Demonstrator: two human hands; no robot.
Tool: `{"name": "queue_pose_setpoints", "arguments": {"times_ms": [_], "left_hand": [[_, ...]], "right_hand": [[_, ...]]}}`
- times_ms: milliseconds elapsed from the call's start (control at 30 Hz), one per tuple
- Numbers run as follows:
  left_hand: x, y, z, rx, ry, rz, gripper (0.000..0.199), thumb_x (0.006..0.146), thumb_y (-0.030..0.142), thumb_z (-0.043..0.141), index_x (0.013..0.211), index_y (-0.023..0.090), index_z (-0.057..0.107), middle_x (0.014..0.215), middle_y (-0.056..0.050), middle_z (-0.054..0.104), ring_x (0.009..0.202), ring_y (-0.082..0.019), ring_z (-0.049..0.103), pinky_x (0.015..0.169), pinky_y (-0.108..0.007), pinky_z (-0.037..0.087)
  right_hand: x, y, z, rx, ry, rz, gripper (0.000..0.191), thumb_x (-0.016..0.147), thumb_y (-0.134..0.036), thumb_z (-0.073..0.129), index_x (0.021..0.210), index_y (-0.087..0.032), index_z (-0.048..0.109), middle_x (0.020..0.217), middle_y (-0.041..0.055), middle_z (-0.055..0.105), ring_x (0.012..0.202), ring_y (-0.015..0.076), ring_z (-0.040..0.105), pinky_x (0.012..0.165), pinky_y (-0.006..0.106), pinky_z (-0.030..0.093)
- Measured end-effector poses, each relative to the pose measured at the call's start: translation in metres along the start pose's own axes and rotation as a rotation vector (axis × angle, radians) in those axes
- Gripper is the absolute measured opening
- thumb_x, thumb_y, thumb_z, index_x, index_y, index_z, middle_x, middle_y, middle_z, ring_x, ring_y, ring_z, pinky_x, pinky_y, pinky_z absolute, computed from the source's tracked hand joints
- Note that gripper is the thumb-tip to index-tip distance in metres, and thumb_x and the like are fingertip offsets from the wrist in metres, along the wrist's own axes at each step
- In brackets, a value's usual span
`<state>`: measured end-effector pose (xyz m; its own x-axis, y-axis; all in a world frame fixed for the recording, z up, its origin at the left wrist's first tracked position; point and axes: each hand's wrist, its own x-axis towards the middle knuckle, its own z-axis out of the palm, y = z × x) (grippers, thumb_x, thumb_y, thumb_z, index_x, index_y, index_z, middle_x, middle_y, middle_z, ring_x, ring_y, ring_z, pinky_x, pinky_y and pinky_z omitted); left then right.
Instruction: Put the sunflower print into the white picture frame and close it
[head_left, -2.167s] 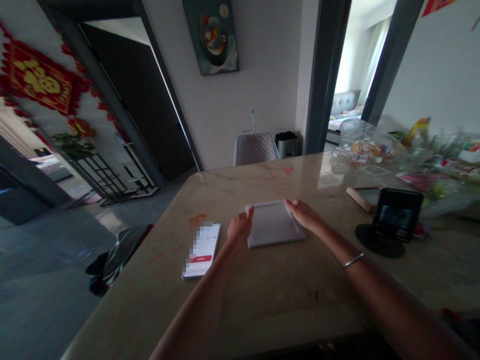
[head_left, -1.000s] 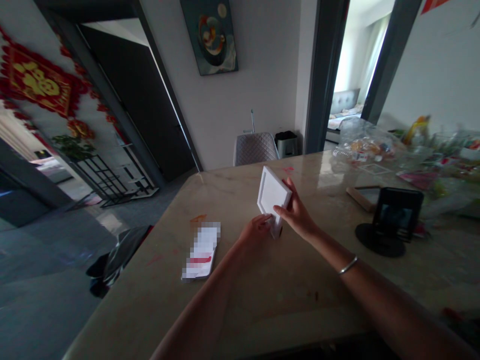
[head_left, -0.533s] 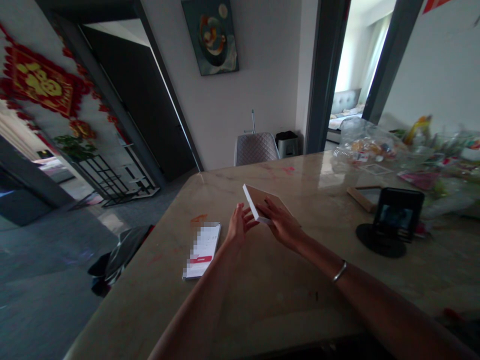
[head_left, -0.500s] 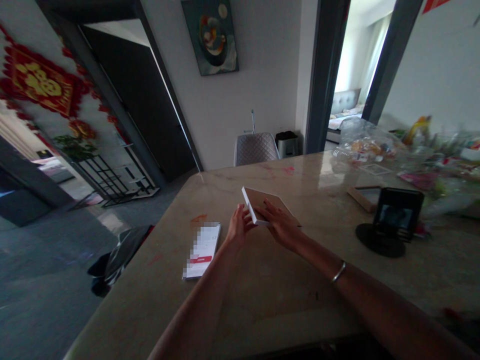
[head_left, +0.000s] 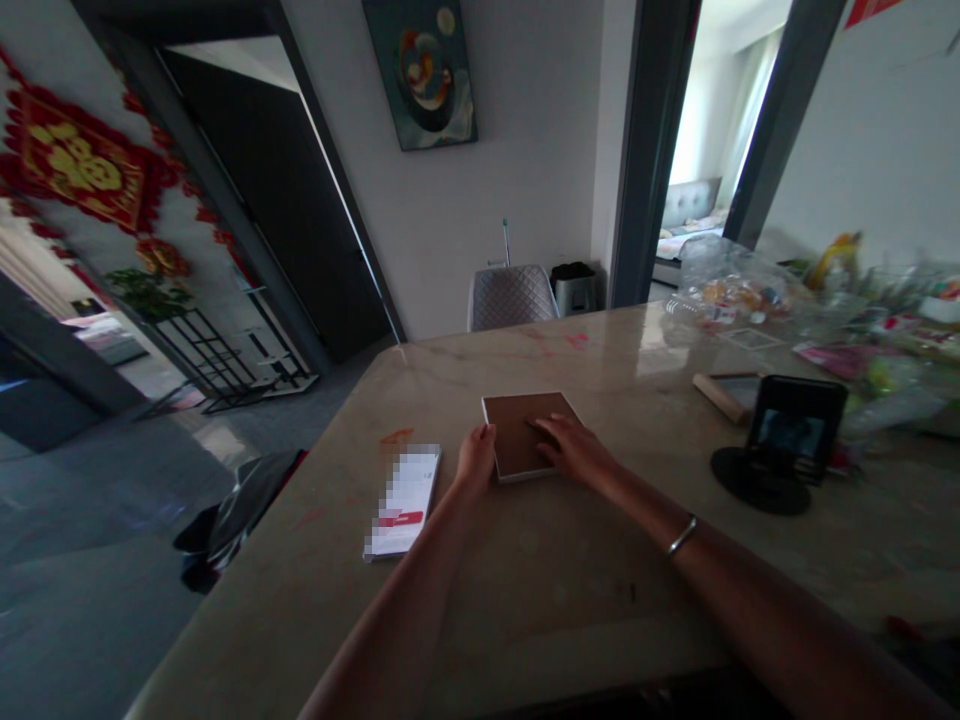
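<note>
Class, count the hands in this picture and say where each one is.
2: the left hand is at the left edge of the square brown-backed panel, and the right hand rests on top of it.

Left hand [head_left: 475, 460] and right hand [head_left: 573, 449] touch a panel [head_left: 514, 435].

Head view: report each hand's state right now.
Left hand: open, fingers against the edge of the flat square brown-backed panel, not gripping.
Right hand: open, fingers lying on top of the panel, not gripping.
</note>
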<state>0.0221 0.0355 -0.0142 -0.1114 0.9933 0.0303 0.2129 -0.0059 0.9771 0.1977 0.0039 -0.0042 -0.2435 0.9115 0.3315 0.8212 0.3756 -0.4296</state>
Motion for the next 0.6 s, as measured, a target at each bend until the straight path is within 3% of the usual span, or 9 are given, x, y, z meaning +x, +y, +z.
{"name": "queue_pose_setpoints", "arguments": {"times_ms": [67, 167, 433, 600], "left_hand": [[0.002, -0.002, -0.002, 0.159, 0.012, 0.047, 0.025, 0.074, 0.034, 0.047, 0.074, 0.014, 0.062, 0.078, -0.008, 0.066, 0.077, -0.020, 0.060, 0.066, -0.028, 0.044], [0.003, -0.004, -0.005, 0.195, -0.033, 0.032, 0.023, 0.073, 0.034, 0.049, 0.070, 0.015, 0.062, 0.075, -0.007, 0.067, 0.076, -0.020, 0.060, 0.064, -0.027, 0.044], [-0.002, 0.001, -0.005, -0.292, -0.179, -0.132, 0.025, 0.068, 0.034, 0.055, 0.078, 0.012, 0.062, 0.076, -0.008, 0.068, 0.082, -0.023, 0.062, 0.071, -0.033, 0.048], [-0.007, 0.010, -0.004, -0.441, -0.227, -0.282, 0.022, 0.074, 0.030, 0.051, 0.088, 0.015, 0.061, 0.080, -0.008, 0.069, 0.082, -0.022, 0.064, 0.073, -0.036, 0.049]], "right_hand": [[0.001, 0.007, 0.001, -0.051, 0.019, 0.014, 0.042, 0.083, -0.026, 0.047, 0.121, -0.009, 0.048, 0.121, 0.0185, 0.052, 0.116, 0.0230, 0.045, 0.096, 0.036, 0.034], [0.001, 0.012, 0.000, -0.090, 0.030, -0.019, 0.038, 0.083, -0.023, 0.045, 0.119, -0.013, 0.049, 0.112, 0.0140, 0.058, 0.107, 0.0210, 0.051, 0.089, 0.035, 0.039], [0.001, 0.000, -0.012, -0.217, -0.046, -0.044, 0.033, 0.079, -0.022, 0.047, 0.111, -0.014, 0.055, 0.100, 0.0124, 0.063, 0.095, 0.0205, 0.055, 0.079, 0.029, 0.041], [0.001, -0.009, -0.018, -0.309, -0.100, -0.047, 0.029, 0.080, -0.017, 0.044, 0.107, -0.016, 0.055, 0.091, 0.0119, 0.065, 0.086, 0.0207, 0.059, 0.071, 0.028, 0.043]]}}
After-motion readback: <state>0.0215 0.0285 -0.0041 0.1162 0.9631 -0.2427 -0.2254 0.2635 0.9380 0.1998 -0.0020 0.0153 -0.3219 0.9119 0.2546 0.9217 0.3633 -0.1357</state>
